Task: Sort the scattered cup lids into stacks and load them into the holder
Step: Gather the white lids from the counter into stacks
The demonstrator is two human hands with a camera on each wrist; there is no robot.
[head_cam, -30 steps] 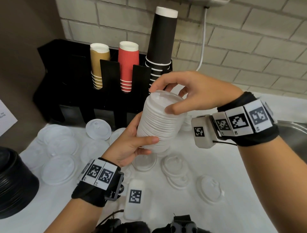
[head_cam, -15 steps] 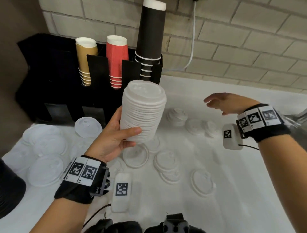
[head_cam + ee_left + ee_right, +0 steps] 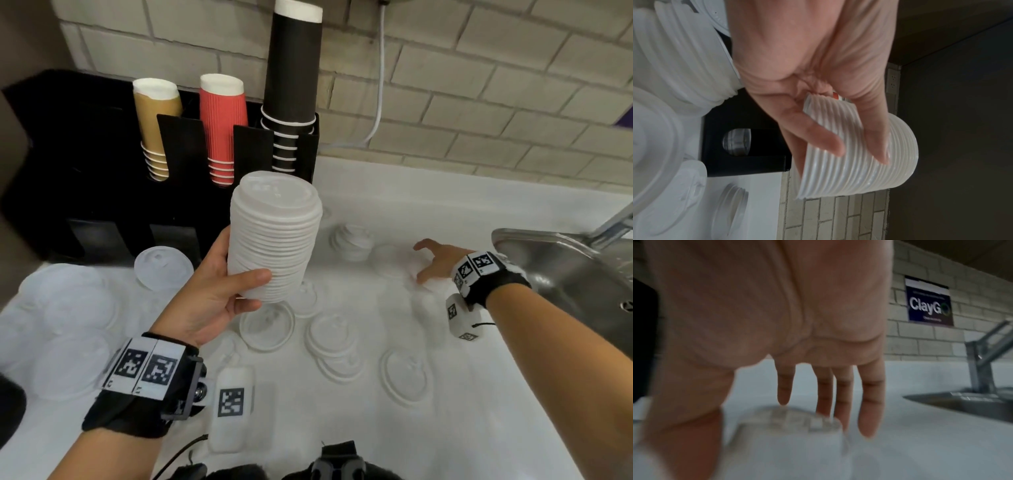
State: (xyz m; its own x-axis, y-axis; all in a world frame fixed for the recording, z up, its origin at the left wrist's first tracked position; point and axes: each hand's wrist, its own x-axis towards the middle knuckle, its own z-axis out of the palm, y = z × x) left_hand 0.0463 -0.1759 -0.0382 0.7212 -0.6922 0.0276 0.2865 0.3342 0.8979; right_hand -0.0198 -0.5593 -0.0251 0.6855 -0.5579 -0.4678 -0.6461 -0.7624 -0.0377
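A tall stack of white cup lids [image 3: 274, 236] is upright above the counter, and my left hand [image 3: 239, 279] grips its lower half, thumb in front and fingers behind. The left wrist view shows those fingers wrapped round the ribbed stack [image 3: 859, 162]. My right hand [image 3: 424, 262] is open low over the counter at the right, its fingers [image 3: 871, 402] straight, around a small white lid [image 3: 789, 420] without clearly touching it. The black holder [image 3: 85, 154] stands at the back left with brown, red and black cups.
Loose white lids [image 3: 267, 329] lie scattered across the white counter, with a short lid stack [image 3: 352, 240] near the back. Larger clear lids [image 3: 68, 308] lie at the left. A steel sink [image 3: 565, 274] with a tap borders the right side.
My right hand has let go of the top of the tall stack and swung right and down to the counter. My left hand still holds the stack.
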